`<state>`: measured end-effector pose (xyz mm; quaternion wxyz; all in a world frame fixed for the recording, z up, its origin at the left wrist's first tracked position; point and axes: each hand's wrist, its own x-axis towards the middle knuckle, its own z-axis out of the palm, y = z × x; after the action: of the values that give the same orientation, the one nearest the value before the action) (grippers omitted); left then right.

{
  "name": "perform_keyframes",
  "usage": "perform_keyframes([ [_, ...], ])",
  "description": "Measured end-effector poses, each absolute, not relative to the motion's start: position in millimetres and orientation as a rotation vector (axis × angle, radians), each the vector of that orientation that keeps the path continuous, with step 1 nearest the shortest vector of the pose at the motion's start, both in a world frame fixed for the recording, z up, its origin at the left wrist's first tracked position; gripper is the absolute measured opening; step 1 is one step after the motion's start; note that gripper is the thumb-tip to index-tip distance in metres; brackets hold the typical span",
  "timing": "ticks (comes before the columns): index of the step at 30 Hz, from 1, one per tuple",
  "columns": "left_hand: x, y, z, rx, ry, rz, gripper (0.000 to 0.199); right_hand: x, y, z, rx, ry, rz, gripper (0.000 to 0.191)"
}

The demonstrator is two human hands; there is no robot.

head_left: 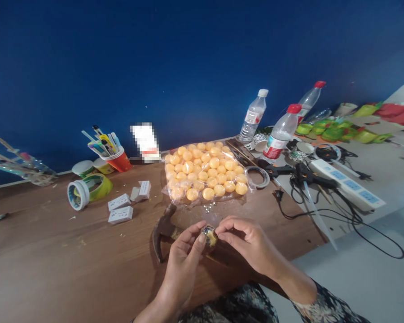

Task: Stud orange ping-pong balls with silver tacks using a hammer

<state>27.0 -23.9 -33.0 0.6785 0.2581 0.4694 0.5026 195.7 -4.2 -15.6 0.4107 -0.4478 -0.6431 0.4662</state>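
Observation:
My left hand (185, 255) pinches a small round object (209, 236), partly yellow with dark, shiny bits on top. It may be a ball, but its exact kind is unclear. My right hand (244, 240) is closed in a pinch at the object's right edge; anything between those fingertips is too small to make out. Under and behind my left hand lies a claw hammer (164, 229), its handle partly hidden. Several tiny shiny pieces (208, 207) rest on the table just beyond my hands. Past them sits a clear bag of yellow-orange balls (207, 170).
Small white boxes (120, 215), tape rolls (101, 186) and a red cup of pens (120, 160) stand left. Water bottles (278, 137), a grey tape roll (260, 177), glue guns (314, 176), a power strip (348, 184) and loose black cables (357, 220) occupy the right.

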Motion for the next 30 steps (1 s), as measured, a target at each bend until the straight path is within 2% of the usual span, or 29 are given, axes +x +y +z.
perform_keyframes([
  [15,32.8,-25.1,-32.8,0.861,1.137,1.161,0.034,186.1,-14.7,-23.9,-1.186,-1.155,1.465,0.022],
  [30,35.4,-26.9,-28.6,0.921,1.144,1.166,0.032,185.7,-15.2,-22.3,-1.100,-1.030,1.590,0.026],
])
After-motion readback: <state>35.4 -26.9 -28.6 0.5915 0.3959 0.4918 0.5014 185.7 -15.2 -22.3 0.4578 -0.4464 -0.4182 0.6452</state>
